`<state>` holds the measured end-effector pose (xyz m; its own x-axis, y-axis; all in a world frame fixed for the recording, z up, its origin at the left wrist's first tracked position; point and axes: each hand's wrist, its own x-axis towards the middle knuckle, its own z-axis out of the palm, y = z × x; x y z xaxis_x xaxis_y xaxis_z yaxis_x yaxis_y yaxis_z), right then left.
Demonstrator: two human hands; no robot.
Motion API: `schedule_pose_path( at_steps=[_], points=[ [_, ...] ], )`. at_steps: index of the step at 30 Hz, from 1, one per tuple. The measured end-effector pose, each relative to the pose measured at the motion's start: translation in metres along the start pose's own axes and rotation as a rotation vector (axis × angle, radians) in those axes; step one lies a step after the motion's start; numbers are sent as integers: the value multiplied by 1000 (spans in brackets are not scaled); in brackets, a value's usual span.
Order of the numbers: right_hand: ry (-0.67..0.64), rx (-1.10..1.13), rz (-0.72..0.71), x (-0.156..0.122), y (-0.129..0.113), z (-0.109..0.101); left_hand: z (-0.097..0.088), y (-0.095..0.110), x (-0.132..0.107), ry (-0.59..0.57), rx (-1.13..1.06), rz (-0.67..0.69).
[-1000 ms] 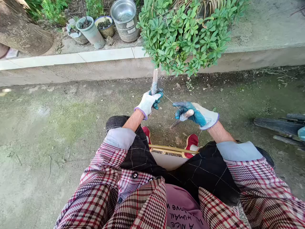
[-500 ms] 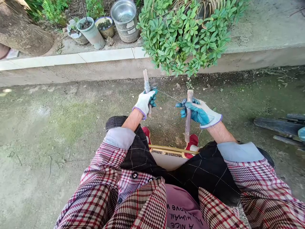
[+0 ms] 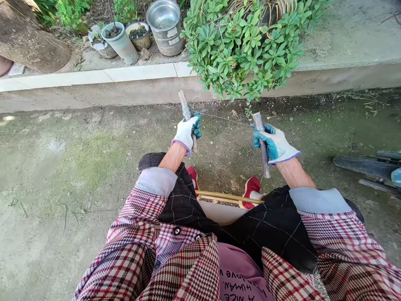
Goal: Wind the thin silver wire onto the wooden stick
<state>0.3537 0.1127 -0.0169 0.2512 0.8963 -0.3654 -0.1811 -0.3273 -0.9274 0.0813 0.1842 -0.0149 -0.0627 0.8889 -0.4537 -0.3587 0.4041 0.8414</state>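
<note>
My left hand (image 3: pixel 187 132), in a white and teal work glove, is closed round a short stick (image 3: pixel 184 105) that has thin wire wound about its upper part. My right hand (image 3: pixel 272 143), gloved the same, grips a second stick (image 3: pixel 264 161) held nearly upright. A fine wire (image 3: pixel 224 118) runs taut between the tops of the two sticks, above the dirt ground. I sit with my knees apart, my red shoes (image 3: pixel 252 187) below the hands.
A leafy green shrub (image 3: pixel 241 46) overhangs a low concrete kerb (image 3: pixel 131 90) just beyond the hands. Pots (image 3: pixel 120 42) and a metal bucket (image 3: pixel 164 26) stand behind it. Dark tool-like objects (image 3: pixel 369 165) lie at the right. A wooden-edged seat (image 3: pixel 225 196) shows between my legs.
My hands have drawn apart, the right one moving rightward. The right stick turned from lying across to upright, and the wire between the sticks has lengthened and tightened.
</note>
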Motion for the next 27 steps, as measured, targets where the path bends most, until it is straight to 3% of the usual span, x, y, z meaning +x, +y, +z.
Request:
schedule_pose_path(
  at_steps=[4,8,18,27],
  points=[
    [103,-107,-36,9,8,-5,-3,2,2,13,-26,9],
    [219,-169,-9,17,12,-14,-7,10,4,105,-81,-6],
    [271,12,54,30,14,-38,-13,14,5,107,-123,-10],
    [322,79,112,38,15,-46,-20,14,6,127,-88,7]
  ],
)
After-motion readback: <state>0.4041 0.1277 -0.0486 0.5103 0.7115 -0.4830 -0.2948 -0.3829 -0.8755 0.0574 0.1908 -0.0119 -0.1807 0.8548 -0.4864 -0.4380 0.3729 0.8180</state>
